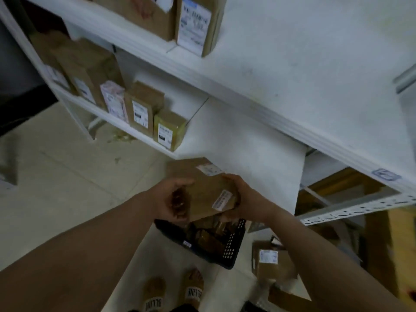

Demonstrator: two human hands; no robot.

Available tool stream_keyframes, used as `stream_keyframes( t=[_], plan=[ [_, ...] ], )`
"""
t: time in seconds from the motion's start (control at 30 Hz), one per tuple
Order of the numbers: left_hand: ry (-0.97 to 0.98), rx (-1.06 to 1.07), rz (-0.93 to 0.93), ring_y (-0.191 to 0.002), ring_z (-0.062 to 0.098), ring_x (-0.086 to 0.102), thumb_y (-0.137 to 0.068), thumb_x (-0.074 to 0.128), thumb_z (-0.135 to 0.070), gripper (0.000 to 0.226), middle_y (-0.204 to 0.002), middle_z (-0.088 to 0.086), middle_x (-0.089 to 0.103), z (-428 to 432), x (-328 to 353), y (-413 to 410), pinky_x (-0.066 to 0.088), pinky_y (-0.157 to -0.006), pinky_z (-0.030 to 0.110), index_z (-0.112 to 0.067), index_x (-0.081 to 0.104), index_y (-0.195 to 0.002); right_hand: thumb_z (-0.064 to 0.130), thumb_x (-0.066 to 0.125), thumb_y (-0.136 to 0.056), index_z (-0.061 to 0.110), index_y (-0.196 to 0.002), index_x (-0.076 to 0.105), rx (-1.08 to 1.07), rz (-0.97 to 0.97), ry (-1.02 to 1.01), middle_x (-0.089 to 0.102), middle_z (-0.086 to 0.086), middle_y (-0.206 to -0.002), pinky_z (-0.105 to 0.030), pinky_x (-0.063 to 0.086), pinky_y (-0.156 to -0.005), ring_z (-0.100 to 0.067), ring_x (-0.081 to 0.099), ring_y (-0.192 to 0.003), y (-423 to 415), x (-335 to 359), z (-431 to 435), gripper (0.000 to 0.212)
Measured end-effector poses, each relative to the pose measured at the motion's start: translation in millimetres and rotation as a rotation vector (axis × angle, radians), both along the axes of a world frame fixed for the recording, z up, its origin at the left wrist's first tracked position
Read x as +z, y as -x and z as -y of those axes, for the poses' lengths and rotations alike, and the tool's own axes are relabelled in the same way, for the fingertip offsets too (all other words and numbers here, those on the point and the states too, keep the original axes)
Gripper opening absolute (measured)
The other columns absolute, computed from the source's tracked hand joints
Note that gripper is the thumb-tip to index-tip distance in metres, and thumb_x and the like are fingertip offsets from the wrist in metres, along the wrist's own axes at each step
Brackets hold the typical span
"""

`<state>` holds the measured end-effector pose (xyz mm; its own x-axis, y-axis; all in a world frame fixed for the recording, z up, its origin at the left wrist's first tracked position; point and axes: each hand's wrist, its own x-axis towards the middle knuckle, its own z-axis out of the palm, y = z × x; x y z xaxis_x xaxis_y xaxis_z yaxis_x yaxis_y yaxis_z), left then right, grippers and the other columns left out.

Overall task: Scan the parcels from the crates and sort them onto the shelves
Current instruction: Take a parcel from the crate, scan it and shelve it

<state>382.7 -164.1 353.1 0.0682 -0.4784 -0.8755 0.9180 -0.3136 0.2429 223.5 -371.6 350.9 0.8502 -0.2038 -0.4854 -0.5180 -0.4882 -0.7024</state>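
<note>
In the lower middle of the frame we hold a flat brown parcel (pixel 207 194) between both hands, above the dark crate (pixel 233 244). Our left hand (pixel 173 199) grips its left edge with curled fingers. Our right hand (pixel 246 201) clasps the right edge, thumb on top and fingers tucked beneath. The parcel is tilted, with a white label near its far corner and another sticker close to the right hand. The crate sits on the floor (pixel 67 176) just below, with more brown parcels inside it. The white shelves (pixel 247 93) run across the upper half. At the middle left a row of labelled boxes (pixel 139 109) stands upright on a lower shelf, and two more stand at the top. At the lower right a small labelled box (pixel 272 269) lies beside the crate. At the bottom edge we see our sandals (pixel 193 291).
</note>
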Motion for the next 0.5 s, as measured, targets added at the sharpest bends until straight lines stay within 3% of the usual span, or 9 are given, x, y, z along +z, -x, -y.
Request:
stream_keyframes(
  t=[0.13, 0.23, 0.3, 0.4, 0.5],
  plan=[
    [0.060, -0.105, 0.179, -0.112, 0.037, 0.061, -0.077, 0.077, -0.006, 0.047, -0.121, 0.015, 0.065, -3, 30, 6, 0.051, -0.100, 0.057, -0.007, 0.063, -0.123, 0.051, 0.088, -0.069, 0.049, -0.144, 0.035, -0.314, -0.023, -0.249, 0.047, 0.006, -0.140, -0.036, 0.055, -0.094, -0.015, 0.057, -0.122, 14, 44, -1, 0.092],
    [0.095, -0.246, 0.282, -0.102, 0.033, 0.064, -0.078, 0.070, 0.002, 0.037, -0.102, 0.013, 0.074, -3, 45, 10, 0.056, -0.082, 0.047, -0.006, 0.066, -0.114, 0.055, 0.080, -0.075, 0.044, -0.142, 0.040, -0.477, 0.006, -0.255, 0.049, -0.001, -0.141, -0.033, 0.052, -0.092, -0.015, 0.057, -0.118, 19, 65, 4, 0.079],
    [0.120, -0.334, 0.357, -0.107, 0.031, 0.063, -0.082, 0.066, 0.005, 0.037, -0.111, 0.013, 0.073, -2, 50, 10, 0.054, -0.083, 0.043, -0.007, 0.068, -0.116, 0.051, 0.076, -0.083, 0.039, -0.143, 0.040, -0.532, 0.025, -0.241, 0.055, -0.004, -0.138, -0.030, 0.052, -0.085, -0.014, 0.058, -0.114, 22, 78, 6, 0.071],
    [0.181, -0.356, 0.400, -0.112, 0.031, 0.063, -0.075, 0.068, 0.008, 0.049, -0.116, 0.013, 0.073, 0, 54, 9, 0.053, -0.084, 0.041, -0.009, 0.068, -0.120, 0.052, 0.073, -0.086, 0.034, -0.146, 0.039, -0.620, 0.046, -0.263, 0.059, -0.003, -0.134, -0.033, 0.050, -0.083, -0.018, 0.058, -0.114, 29, 87, 8, 0.071],
    [0.264, -0.317, 0.401, -0.112, 0.033, 0.063, -0.062, 0.070, 0.010, 0.061, -0.112, 0.013, 0.074, 4, 56, 14, 0.054, -0.083, 0.042, -0.011, 0.067, -0.119, 0.058, 0.079, -0.077, 0.036, -0.147, 0.038, -0.639, -0.011, -0.316, 0.059, 0.002, -0.132, -0.038, 0.052, -0.090, -0.022, 0.056, -0.120, 39, 85, 7, 0.085]
  ],
)
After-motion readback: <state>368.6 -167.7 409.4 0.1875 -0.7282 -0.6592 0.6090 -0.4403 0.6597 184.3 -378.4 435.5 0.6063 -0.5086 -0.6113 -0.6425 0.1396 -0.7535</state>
